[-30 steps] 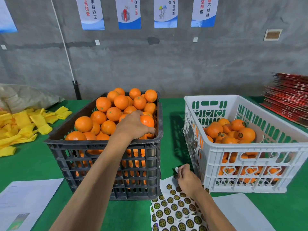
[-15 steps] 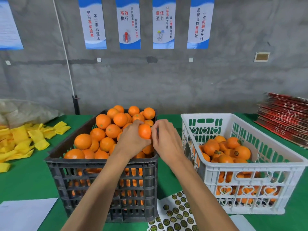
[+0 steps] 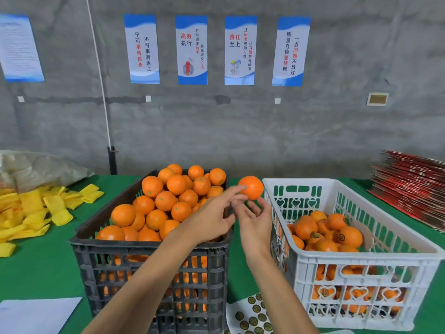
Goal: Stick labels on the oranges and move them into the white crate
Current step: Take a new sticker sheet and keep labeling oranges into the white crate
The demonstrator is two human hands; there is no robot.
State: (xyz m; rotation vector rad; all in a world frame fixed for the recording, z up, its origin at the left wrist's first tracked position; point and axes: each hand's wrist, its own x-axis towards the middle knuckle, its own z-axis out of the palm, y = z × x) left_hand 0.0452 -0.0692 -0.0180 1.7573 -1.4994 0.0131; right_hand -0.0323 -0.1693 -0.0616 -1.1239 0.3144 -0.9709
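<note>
Above both hands' fingertips, left hand [image 3: 212, 218], right hand [image 3: 256, 219]: orange [image 3: 251, 188].

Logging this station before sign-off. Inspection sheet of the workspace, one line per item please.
Surface: green table cover.
Job's things: black crate heaped with oranges; white crate part filled with labelled oranges; sticker sheet at the near edge; one orange between the crates.
Clutter: yellow foam sleeves, white paper, red stack.
Grippers: left hand fingertips touch the orange; right hand cups under it.
Cables: white cord down the wall.
Surroundings: grey wall, posters.
</note>
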